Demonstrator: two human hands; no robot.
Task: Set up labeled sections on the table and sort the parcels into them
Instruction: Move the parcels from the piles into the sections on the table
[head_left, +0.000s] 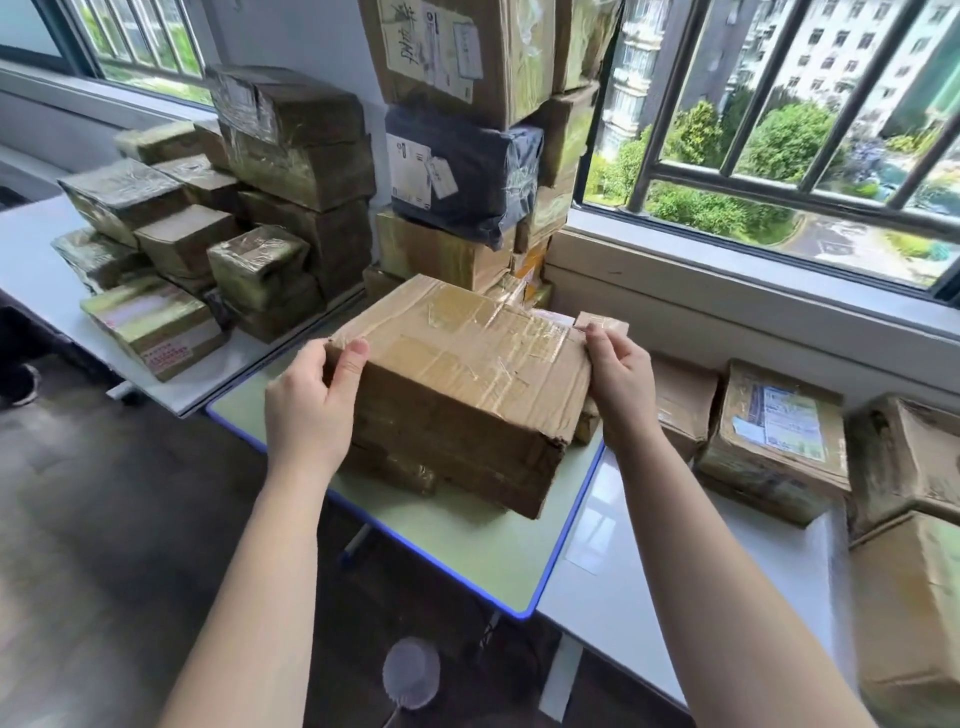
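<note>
At ten o'clock a pile (223, 234) of taped brown boxes sits on the left table (31, 270), a white one. The left hand (311, 410), at about eight o'clock from centre, grasps the box (457, 374) at its left end. Its thumb lies curled over the top edge and the other fingers are hidden behind the side. The box itself is at the centre, brown card wrapped in clear tape, its near corner crushed, above the green table (467, 551), which has a blue rim. A flatter box (395, 470) lies under its left part; I cannot tell whether the held one rests on it or is lifted clear. At twelve o'clock, behind it, a stack (457, 249) of parcels rises against the wall, with a grey bag (467, 176) wedged in the middle. The right hand (621, 387), at three o'clock of the box, grips the right end, thumb on the top edge and fingers curled round the side. At four o'clock the right table (623, 597) carries more boxes, among them a labelled box (774, 441) near the wrist. At two o'clock is a barred window (779, 130).
</note>
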